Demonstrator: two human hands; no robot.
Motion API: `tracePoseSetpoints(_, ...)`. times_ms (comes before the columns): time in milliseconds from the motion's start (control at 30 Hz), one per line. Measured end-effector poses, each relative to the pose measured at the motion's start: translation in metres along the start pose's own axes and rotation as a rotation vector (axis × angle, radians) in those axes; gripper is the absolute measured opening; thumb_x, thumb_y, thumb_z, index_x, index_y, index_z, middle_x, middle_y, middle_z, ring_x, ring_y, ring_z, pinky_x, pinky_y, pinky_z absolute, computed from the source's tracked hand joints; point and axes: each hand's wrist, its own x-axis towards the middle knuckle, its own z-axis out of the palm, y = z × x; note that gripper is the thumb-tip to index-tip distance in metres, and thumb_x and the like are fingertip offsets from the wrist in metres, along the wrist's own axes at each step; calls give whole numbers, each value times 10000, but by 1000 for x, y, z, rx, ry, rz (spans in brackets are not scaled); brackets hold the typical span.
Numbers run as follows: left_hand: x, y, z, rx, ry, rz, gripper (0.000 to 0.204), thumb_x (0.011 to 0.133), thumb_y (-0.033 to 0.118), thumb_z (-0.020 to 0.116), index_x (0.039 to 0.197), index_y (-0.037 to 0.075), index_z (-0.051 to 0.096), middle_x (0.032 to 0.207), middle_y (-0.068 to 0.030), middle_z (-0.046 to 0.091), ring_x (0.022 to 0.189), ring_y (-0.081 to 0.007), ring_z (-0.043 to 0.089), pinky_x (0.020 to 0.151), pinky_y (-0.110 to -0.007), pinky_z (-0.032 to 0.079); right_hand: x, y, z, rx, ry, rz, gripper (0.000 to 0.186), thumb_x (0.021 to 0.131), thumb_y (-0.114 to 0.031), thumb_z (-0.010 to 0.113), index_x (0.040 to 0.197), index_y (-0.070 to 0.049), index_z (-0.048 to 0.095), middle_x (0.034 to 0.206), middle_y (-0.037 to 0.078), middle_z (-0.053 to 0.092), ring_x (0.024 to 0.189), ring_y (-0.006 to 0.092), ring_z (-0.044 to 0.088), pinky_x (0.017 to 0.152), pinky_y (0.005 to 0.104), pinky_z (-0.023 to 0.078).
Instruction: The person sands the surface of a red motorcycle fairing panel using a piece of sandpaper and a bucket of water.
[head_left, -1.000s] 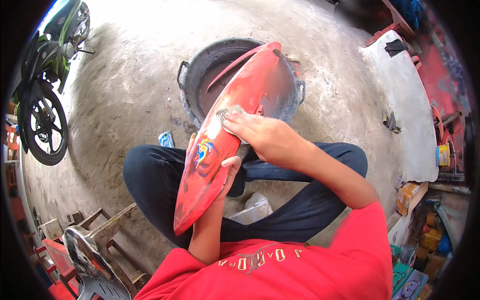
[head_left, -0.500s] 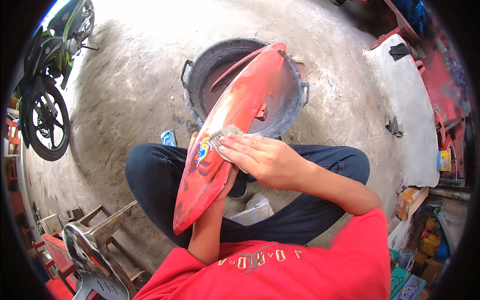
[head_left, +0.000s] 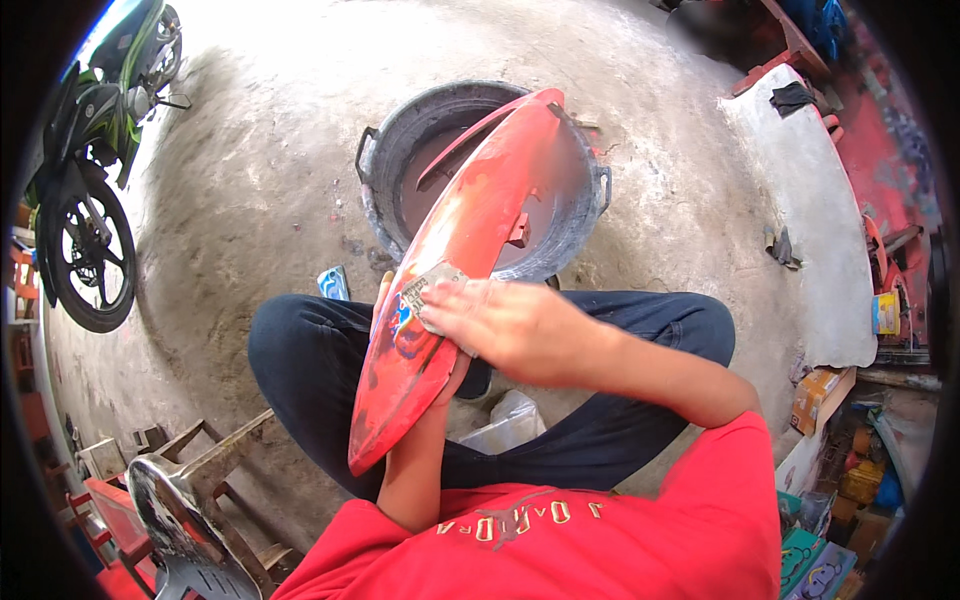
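A long, glossy red motorcycle body panel [head_left: 485, 190] lies slanted over my lap, its far end above a black tub [head_left: 372, 200] of murky water. My left hand [head_left: 457, 378] grips the panel from underneath, fingertips curling over its left edge; most of that hand is hidden. With fingers close together, my right hand [head_left: 510, 325] presses a grey sheet of sandpaper [head_left: 418, 290] flat on the panel. The sheet partly covers a multicoloured worn patch [head_left: 405, 318]. Dark smudges mark the near end of the panel.
A blue-and-white packet [head_left: 333, 283] lies on the concrete by my left knee. A motorcycle [head_left: 95, 220] stands at far left, with a worn chair [head_left: 185, 520] at lower left. Crumpled clear plastic [head_left: 508, 425] sits between my legs. Boxes [head_left: 822, 400] and parts crowd the right side.
My right hand has slid the sandpaper a little to the left, over the multicoloured patch, and looks slightly blurred. The left hand keeps its grip on the panel.
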Motion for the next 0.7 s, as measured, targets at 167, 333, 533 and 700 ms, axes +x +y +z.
tracePoseSetpoints(167, -1, -10, -5, 1066, 77, 265, 455, 1115, 420, 429, 1369, 77, 585, 1365, -153, 646, 1301, -266, 568, 1154, -469, 408, 4, 66, 0, -156, -11, 301, 418, 955, -69, 537, 1354, -2, 642, 1367, 179, 679, 1293, 282, 657, 1114, 412, 515)
tracePoseSetpoints(333, -4, 6, -20, 549, -99, 96, 480, 1129, 421, 360, 1424, 77, 517, 1445, -126, 601, 1355, -248, 531, 1194, -480, 379, 9, 68, 1, -18, 12, 187, 415, 963, -114, 543, 1353, 1, 632, 1331, 205, 686, 1257, 294, 675, 1078, 422, 538)
tracePoseSetpoints(533, -3, -5, 9, 255, -10, -31, 487, 1063, 454, 519, 1391, 98, 568, 1397, -67, 663, 1314, -227, 581, 1211, -473, 369, 11, 27, 1, 50, 25, -1, 478, 918, -64, 585, 1391, 6, 604, 1330, 202, 685, 1207, 330, 690, 1041, 442, 552)
tracePoseSetpoints(700, -6, 0, -4, 152, 4, 7, 431, 1082, 414, 474, 1338, 90, 597, 1396, -106, 652, 1306, -259, 584, 1144, -463, 442, 2, 58, 2, -76, -10, 123, 464, 930, -67, 553, 1381, 25, 604, 1407, 217, 644, 1304, 342, 637, 1118, 411, 506)
